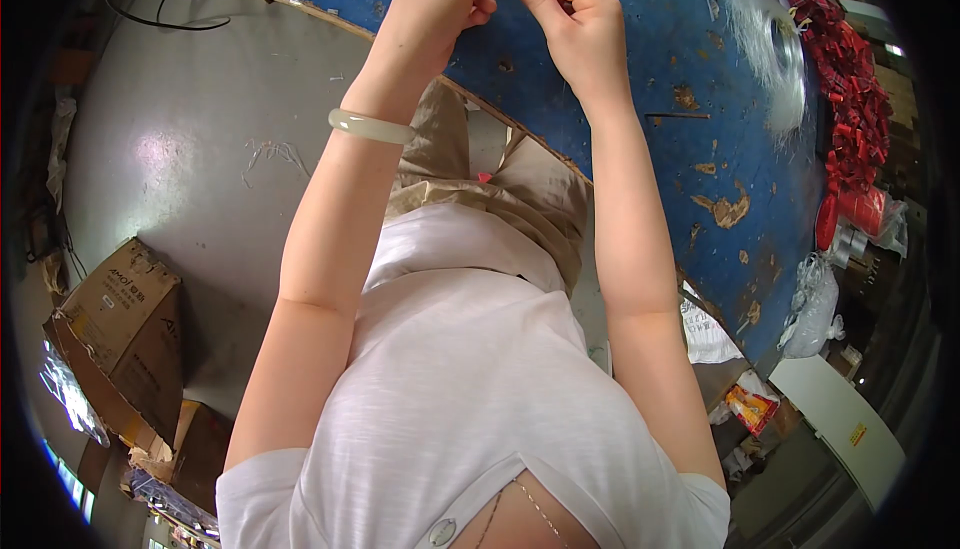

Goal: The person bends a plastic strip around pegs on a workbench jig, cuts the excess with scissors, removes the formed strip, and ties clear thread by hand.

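Observation:
Both of my hands are raised close together at the top of the view, over the blue worktop [660, 159]. My left hand [440, 4], with a pale bangle [370, 127] on its wrist, is closed in a pinch. Facing it across a small gap, my right hand [583, 34] pinches thumb against forefinger. Whatever lies between the fingertips is too small to make out. To the right of my hands lie a bundle of clear, thin strands [775, 59] and a heap of red ribbon bows [850, 89].
A thin rod [678, 116] and torn brown scraps [725, 211] lie on the worktop. Clear plastic bags [812, 309] sit at its right edge. Cardboard boxes [125, 309] stand on the grey floor [220, 169] at left. A pale panel [840, 429] is at lower right.

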Action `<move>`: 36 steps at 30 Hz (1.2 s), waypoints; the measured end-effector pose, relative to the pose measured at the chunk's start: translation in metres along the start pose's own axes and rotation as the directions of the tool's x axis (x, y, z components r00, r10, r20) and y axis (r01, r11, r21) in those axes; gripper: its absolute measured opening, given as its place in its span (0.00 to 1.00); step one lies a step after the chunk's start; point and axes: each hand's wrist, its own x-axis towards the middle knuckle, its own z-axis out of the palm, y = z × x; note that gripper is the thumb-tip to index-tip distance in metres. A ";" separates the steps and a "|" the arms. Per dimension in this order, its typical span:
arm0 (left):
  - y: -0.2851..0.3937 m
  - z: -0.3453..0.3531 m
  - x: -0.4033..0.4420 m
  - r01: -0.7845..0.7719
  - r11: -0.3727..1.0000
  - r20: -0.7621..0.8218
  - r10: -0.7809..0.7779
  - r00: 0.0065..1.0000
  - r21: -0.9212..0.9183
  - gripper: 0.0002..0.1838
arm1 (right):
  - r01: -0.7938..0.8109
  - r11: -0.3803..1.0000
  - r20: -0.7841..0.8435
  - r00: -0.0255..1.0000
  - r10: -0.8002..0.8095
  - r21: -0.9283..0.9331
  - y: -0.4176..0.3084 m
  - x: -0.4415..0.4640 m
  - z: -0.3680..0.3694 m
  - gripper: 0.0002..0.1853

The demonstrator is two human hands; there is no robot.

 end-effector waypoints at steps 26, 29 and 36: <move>0.009 0.002 -0.016 -0.361 0.751 0.194 0.305 0.932 0.553 0.06 | -0.093 0.991 0.073 0.994 0.086 0.099 0.003 0.001 -0.007 0.11; 0.010 0.001 -0.016 -0.359 0.739 0.204 0.295 0.933 0.571 0.05 | -0.103 0.990 0.075 0.993 0.096 0.097 0.004 0.002 -0.007 0.11; 0.006 0.000 -0.015 -0.347 0.812 0.181 0.297 0.938 0.469 0.05 | -0.088 0.993 0.085 0.993 0.081 0.081 0.004 0.002 -0.008 0.11</move>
